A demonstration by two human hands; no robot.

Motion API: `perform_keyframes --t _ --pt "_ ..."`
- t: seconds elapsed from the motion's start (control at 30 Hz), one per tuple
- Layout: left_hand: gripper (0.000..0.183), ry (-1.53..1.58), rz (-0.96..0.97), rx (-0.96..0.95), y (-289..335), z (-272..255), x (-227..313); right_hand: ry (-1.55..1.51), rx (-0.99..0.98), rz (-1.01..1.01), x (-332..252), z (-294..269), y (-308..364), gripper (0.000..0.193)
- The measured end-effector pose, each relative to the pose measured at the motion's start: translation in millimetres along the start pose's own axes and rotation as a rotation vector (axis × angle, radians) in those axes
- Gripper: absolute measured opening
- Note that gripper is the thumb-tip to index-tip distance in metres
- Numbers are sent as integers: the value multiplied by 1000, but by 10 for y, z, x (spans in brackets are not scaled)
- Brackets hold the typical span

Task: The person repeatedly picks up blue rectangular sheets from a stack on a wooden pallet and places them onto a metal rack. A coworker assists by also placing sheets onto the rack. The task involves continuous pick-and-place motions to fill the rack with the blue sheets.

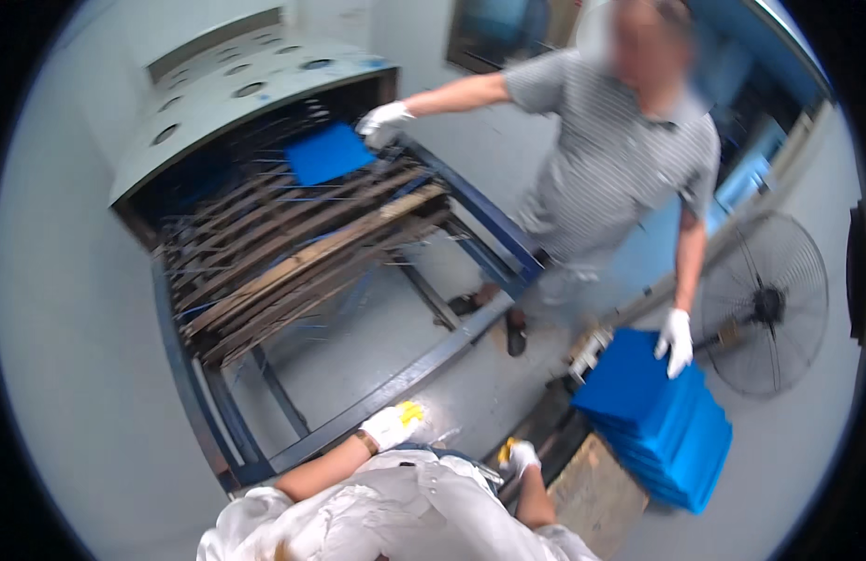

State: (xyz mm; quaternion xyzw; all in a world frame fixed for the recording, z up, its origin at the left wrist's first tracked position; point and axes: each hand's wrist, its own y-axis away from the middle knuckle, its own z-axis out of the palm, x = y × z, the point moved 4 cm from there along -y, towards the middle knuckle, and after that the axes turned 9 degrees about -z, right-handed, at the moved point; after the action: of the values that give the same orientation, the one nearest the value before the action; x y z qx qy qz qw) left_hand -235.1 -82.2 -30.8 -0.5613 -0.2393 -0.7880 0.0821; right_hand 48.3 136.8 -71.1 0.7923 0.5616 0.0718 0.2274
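Pale walls ring a slatted rack at eleven o'clock and a blue stack, lengthwise toward five, at two from the nearer right hand, which, like the left hand, looks half-curled, any hold unclear to me.

The wearer's left hand and right hand make two; one co-worker adds two gloved hands. There is one fan, one slatted rack, one lone blue sheet and one stack of blue sheets, too blurred to count singly.
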Motion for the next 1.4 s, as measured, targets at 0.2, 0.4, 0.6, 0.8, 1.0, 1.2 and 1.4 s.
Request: perform_keyframes --t 0.2,0.4,0.6,0.8,1.0,1.2,1.4 --pt "26 874 -218 -329 -73 -52 -232 -513 -222 113 -121 1006 167 25" --pt "24 1175 -540 26 293 50 448 -691 -200 362 -69 929 -6 17" --pt "31 1005 -538 146 205 56 181 -1755 243 732 -54 662 -450 14" --pt "31 -848 86 -3 327 18 465 -1663 215 704 -139 407 -449 15" --pt "23 -523 142 125 340 -240 283 -1690 132 887 -255 664 -263 13" --pt "28 -718 73 20 307 -233 551 -1536 46 735 17 1697 -193 15" --pt "31 -24 -257 -94 278 -306 558 -982 -129 589 -288 1263 -177 17"
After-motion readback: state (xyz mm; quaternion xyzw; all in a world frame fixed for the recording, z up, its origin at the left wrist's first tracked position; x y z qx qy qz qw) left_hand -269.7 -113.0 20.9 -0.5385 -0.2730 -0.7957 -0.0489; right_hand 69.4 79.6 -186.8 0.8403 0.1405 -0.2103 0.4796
